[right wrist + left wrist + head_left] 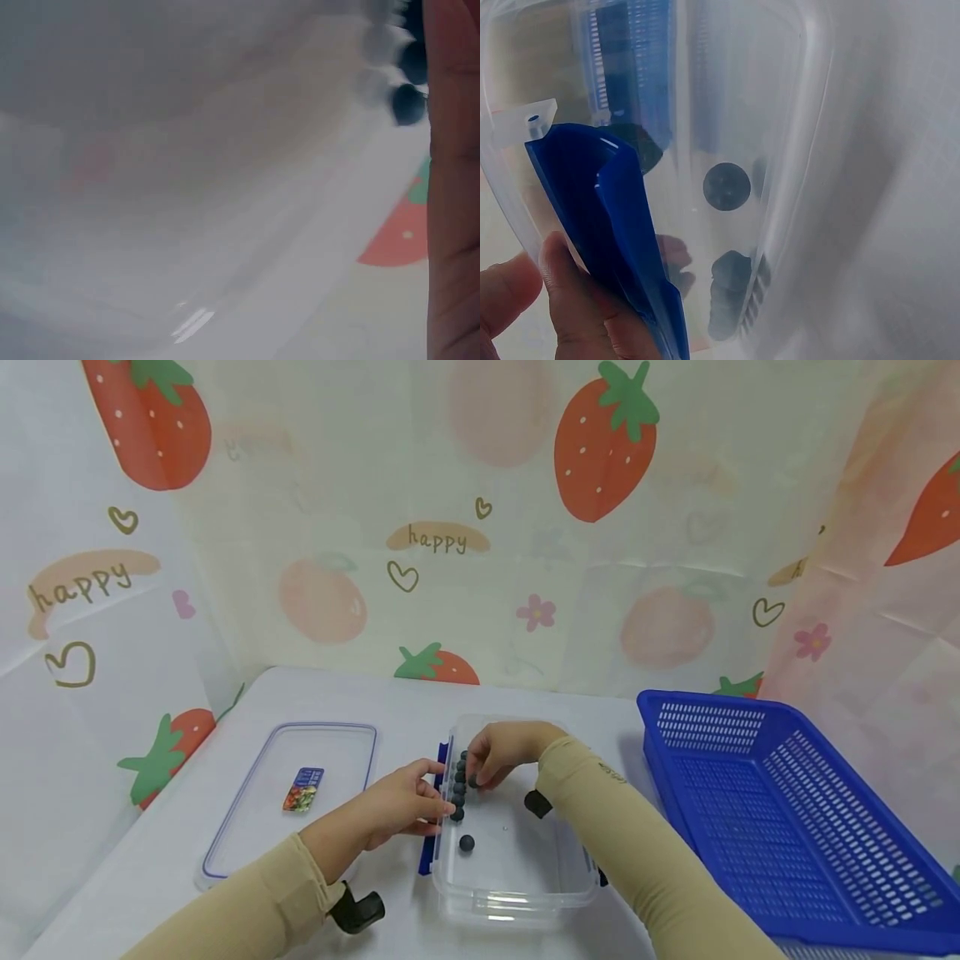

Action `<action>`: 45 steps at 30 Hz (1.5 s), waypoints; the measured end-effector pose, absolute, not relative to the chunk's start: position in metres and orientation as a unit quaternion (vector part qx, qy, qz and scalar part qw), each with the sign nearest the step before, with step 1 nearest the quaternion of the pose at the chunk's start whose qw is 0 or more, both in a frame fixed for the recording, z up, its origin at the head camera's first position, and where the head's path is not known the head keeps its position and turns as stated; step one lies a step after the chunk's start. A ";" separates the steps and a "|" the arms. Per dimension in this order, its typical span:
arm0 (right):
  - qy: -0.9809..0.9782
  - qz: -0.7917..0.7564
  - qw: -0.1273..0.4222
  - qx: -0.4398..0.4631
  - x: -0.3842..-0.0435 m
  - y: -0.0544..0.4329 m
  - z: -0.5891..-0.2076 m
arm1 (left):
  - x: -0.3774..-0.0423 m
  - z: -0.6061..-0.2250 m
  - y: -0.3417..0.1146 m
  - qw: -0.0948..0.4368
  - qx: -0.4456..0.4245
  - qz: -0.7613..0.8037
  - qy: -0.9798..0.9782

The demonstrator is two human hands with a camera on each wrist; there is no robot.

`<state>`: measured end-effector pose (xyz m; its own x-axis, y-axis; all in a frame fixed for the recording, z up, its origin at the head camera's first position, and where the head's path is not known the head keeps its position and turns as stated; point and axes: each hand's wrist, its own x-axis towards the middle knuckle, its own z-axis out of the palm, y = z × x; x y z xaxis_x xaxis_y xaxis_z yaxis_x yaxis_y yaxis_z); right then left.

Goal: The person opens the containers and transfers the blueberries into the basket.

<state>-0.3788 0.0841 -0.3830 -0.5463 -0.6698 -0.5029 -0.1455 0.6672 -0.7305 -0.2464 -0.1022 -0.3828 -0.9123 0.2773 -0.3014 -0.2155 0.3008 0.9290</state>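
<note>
A clear plastic box [525, 860] with blue side latches lies on the table. Dark round balls [458, 789] form a row along its left wall, and one loose ball [467, 843] sits nearer the front. Reaching inside, my right hand [513, 750] pinches a dark ball [473, 782] beside that row. At the left side my left hand [405, 802] grips the box wall, thumb over the rim and fingers outside by the blue latch [615, 217]. The right wrist view shows more balls [408, 105] beside a finger, blurred by the plastic.
A clear lid [255, 810] with a blue seal lies to the left, a small colourful packet [303, 789] on it. On the right stands a large blue plastic basket [667, 777]. A printed strawberry curtain [480, 610] surrounds the table.
</note>
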 end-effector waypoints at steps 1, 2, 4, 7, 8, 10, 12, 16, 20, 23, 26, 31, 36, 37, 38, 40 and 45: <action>0.816 -0.325 0.406 -0.251 -0.379 0.084 -0.380 | -0.246 -0.383 -0.102 0.209 0.020 0.591 0.779; 0.816 -0.328 0.404 -0.254 -0.378 0.084 -0.376 | -0.246 -0.383 -0.103 0.209 0.021 0.592 0.778; 0.815 -0.330 0.400 -0.258 -0.379 0.084 -0.369 | -0.246 -0.382 -0.103 0.209 0.021 0.592 0.778; 0.820 -0.326 0.385 -0.271 -0.379 0.088 -0.356 | -0.245 -0.381 -0.104 0.210 0.019 0.591 0.779; 0.822 -0.326 0.378 -0.274 -0.379 0.090 -0.351 | -0.245 -0.381 -0.104 0.210 0.018 0.590 0.779; 0.827 -0.327 0.364 -0.278 -0.379 0.095 -0.340 | -0.245 -0.381 -0.104 0.210 0.016 0.589 0.780; 0.831 -0.330 0.350 -0.281 -0.379 0.101 -0.328 | -0.245 -0.381 -0.104 0.209 0.015 0.588 0.781; 0.842 -0.329 0.322 -0.281 -0.382 0.120 -0.308 | -0.246 -0.381 -0.103 0.204 0.013 0.587 0.784; 0.854 -0.327 0.293 -0.278 -0.383 0.147 -0.290 | -0.247 -0.382 -0.103 0.202 0.018 0.586 0.784; 0.862 -0.328 0.274 -0.273 -0.382 0.170 -0.280 | -0.247 -0.383 -0.103 0.204 0.021 0.586 0.784; 0.872 -0.325 0.256 -0.260 -0.379 0.194 -0.272 | -0.247 -0.383 -0.103 0.205 0.022 0.586 0.784; 0.896 -0.306 0.226 -0.230 -0.377 0.238 -0.265 | -0.247 -0.381 -0.101 0.205 0.020 0.586 0.784; 0.907 -0.317 0.204 -0.190 -0.373 0.282 -0.264 | -0.247 -0.381 -0.100 0.201 0.015 0.584 0.786; 0.905 -0.327 0.203 -0.183 -0.373 0.291 -0.265 | -0.246 -0.381 -0.100 0.200 0.014 0.583 0.787; 0.902 -0.338 0.203 -0.177 -0.372 0.299 -0.266 | -0.246 -0.381 -0.100 0.200 0.014 0.583 0.787; 0.890 -0.372 0.210 -0.162 -0.370 0.316 -0.270 | -0.246 -0.381 -0.100 0.200 0.012 0.582 0.788; 0.861 -0.432 0.237 -0.125 -0.368 0.348 -0.283 | -0.246 -0.381 -0.100 0.199 0.011 0.582 0.789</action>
